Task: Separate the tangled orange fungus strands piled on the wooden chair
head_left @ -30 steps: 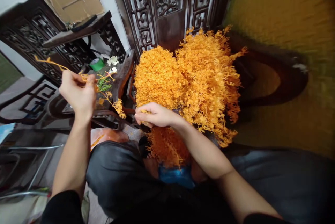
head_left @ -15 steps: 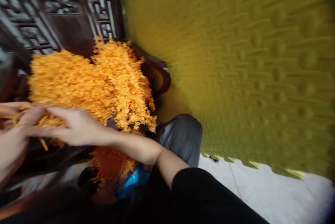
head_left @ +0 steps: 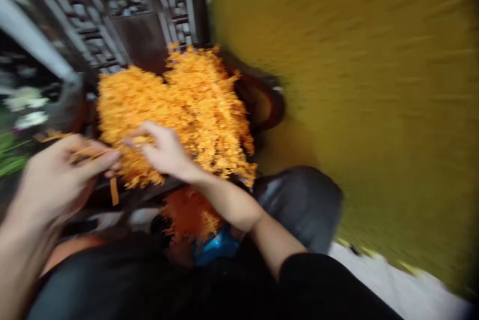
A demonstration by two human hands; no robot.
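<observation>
I am seeing two hands of mine, the left hand (head_left: 56,180) and the right hand (head_left: 164,153). I am counting one big heap of orange sprigs (head_left: 179,110), one darker orange bunch (head_left: 189,212) under it, and one blue thing (head_left: 215,247). Single sprigs are blurring too much for counting.

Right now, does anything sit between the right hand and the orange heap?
Nothing visible does. The right hand already rests on the orange heap, fingers spread on its near edge. The left hand pinches orange sprigs beside it. The picture is blurred.
</observation>
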